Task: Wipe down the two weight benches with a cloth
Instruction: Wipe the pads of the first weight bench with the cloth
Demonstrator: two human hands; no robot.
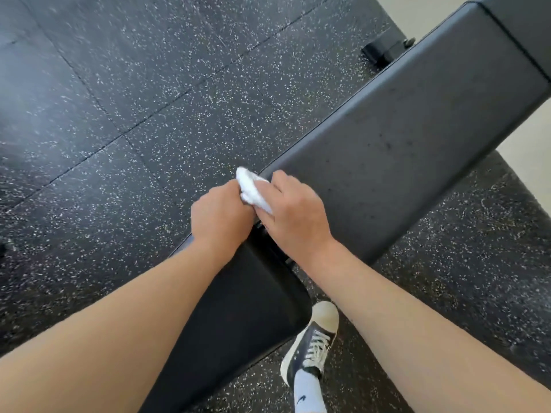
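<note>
I find both hands meeting over the gap between the seat pad (238, 308) and the long back pad (417, 120) of the bench. The left hand (222, 214) is curled around a bunched white cloth (252, 190); the right hand (295, 216) lies over the cloth's other side, fingers bent onto it. The back pad's long axis runs away from the hands toward upper right. My judgement: the right hand, already at the pad's near end, is better placed to sweep outward.
</note>
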